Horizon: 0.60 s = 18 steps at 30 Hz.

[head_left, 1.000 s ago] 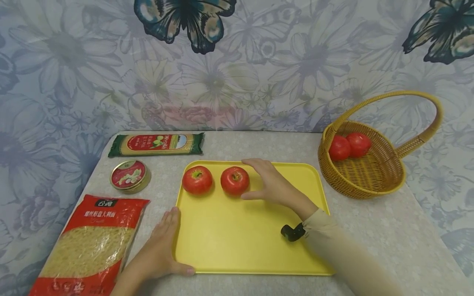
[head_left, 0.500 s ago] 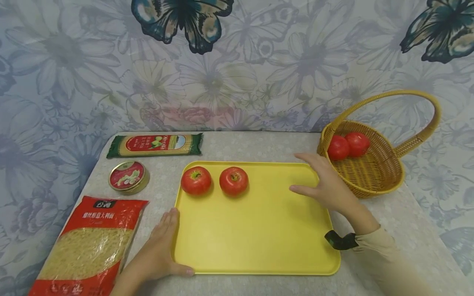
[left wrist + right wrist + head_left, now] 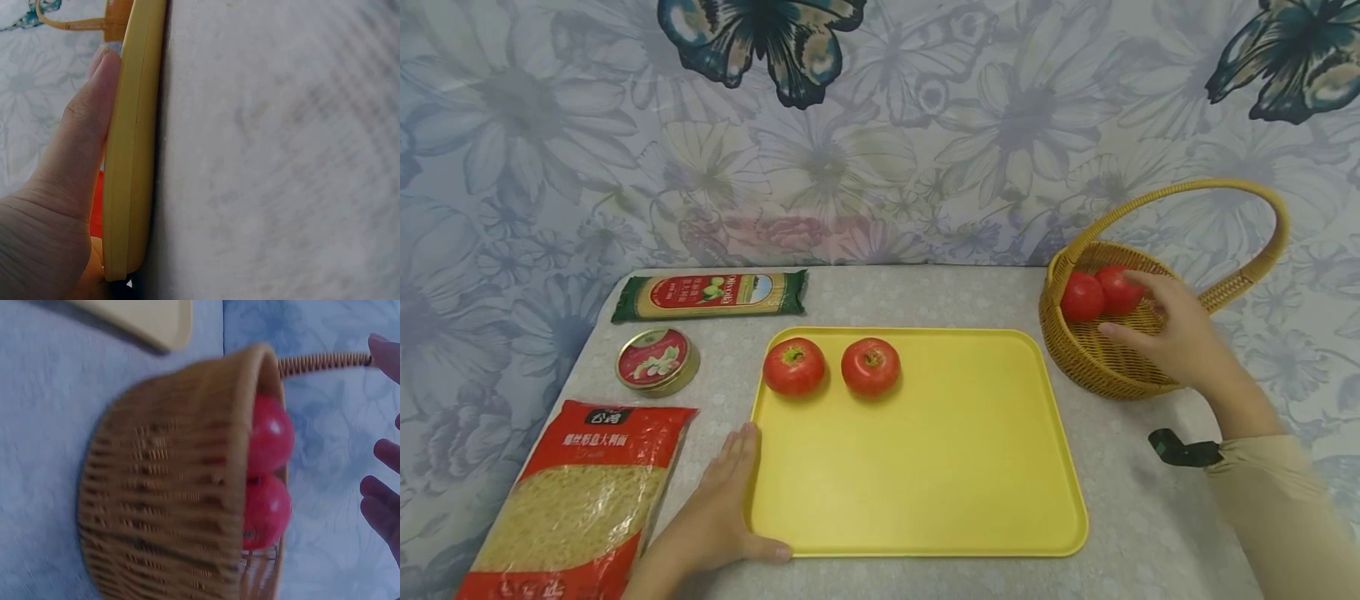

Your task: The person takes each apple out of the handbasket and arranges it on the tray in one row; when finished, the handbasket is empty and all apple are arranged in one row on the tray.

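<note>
My right hand [image 3: 1176, 333] hovers over the wicker basket [image 3: 1090, 371], fingers spread and thumb apart, holding nothing. Two shiny red round fruits [image 3: 1083, 297] lie in the basket, beside and below the fingertips. The right wrist view shows the fruits [image 3: 267, 511] apart from the fingers. My left hand [image 3: 715, 504] rests against the near left corner of the yellow tray [image 3: 917, 475], its thumb along the front edge and fingers by the left edge. In the left wrist view the thumb [image 3: 78, 128] lies against the tray's side. Two red apples [image 3: 794, 367] sit at the tray's far left.
Left of the tray are a bag of spiral pasta [image 3: 580, 500], a round tin [image 3: 657, 362] and a long pasta packet [image 3: 711, 296]. The basket's tall handle [image 3: 1273, 242] arches up behind the right hand. A patterned wall covering [image 3: 880, 167] stands behind the table.
My right hand has moved right, from beside the second apple across the tray to above the basket. The left hand stays at the tray's corner.
</note>
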Motion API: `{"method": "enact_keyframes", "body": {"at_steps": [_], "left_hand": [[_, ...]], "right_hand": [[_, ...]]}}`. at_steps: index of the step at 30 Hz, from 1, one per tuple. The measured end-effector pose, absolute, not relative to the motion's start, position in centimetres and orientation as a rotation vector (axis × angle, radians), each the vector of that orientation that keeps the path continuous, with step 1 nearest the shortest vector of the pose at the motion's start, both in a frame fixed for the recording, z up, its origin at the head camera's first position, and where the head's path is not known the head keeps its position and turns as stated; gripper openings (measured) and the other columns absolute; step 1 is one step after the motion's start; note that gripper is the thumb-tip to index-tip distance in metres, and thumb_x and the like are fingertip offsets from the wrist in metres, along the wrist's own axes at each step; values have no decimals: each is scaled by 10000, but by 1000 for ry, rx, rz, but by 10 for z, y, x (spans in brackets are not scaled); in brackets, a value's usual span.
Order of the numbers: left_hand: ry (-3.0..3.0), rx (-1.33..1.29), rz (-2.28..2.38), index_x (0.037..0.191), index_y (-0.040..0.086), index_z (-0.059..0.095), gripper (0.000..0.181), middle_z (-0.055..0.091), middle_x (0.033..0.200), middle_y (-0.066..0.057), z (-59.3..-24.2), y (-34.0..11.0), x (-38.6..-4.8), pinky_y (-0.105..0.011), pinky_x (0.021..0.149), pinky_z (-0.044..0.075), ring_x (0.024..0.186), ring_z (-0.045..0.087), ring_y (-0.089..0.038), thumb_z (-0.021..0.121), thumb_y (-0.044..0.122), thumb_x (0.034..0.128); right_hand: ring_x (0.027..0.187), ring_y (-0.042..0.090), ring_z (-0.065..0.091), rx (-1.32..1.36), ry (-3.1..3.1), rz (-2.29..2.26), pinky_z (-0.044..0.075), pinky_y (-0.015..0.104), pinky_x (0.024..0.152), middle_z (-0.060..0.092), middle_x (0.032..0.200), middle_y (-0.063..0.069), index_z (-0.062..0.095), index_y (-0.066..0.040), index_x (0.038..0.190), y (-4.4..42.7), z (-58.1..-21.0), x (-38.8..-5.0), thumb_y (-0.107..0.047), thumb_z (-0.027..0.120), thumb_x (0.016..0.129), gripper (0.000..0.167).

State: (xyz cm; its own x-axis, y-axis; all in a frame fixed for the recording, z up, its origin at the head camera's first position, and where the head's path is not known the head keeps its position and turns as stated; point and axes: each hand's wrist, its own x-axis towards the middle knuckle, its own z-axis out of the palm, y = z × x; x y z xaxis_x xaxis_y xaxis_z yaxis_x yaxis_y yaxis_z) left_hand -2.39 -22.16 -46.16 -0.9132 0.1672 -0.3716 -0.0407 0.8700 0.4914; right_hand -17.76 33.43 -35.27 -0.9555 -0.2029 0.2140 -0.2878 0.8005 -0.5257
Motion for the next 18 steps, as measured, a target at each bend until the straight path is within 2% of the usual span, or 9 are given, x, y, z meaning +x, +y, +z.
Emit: {"method": "enact_keyframes", "body": {"at_steps": [5, 13, 18], "left_hand": [[2639, 97, 707, 1592, 59, -46, 1658, -1, 1665, -217, -462, -222, -24, -649, 1206, 101, 1524, 15, -460, 817, 796, 383], [2631, 89, 722, 1593, 61, -45, 1658, -4, 1666, -214, -462, -223, -24, -649, 1207, 96, 1524, 10, -461, 820, 794, 382], [2624, 90, 731, 1592, 59, -53, 1661, -11, 1664, -219, -462, -223, -24, -651, 1207, 90, 1522, 5, -466, 821, 791, 383]], "right_hand": [[1321, 553, 363, 295, -2961, 882, 336, 731, 1008, 368, 1520, 300, 309, -35, 1542, 357, -348, -196, -334, 752, 883, 848], [1305, 569, 345, 242, -3124, 794, 322, 727, 1015, 324, 1517, 347, 264, 47, 1529, 374, -343, -228, -437, 679, 919, 882], [1351, 577, 277, 198, -3250, 737, 269, 747, 1055, 252, 1538, 371, 206, 66, 1537, 380, -346, -245, -546, 635, 911, 975]]}}
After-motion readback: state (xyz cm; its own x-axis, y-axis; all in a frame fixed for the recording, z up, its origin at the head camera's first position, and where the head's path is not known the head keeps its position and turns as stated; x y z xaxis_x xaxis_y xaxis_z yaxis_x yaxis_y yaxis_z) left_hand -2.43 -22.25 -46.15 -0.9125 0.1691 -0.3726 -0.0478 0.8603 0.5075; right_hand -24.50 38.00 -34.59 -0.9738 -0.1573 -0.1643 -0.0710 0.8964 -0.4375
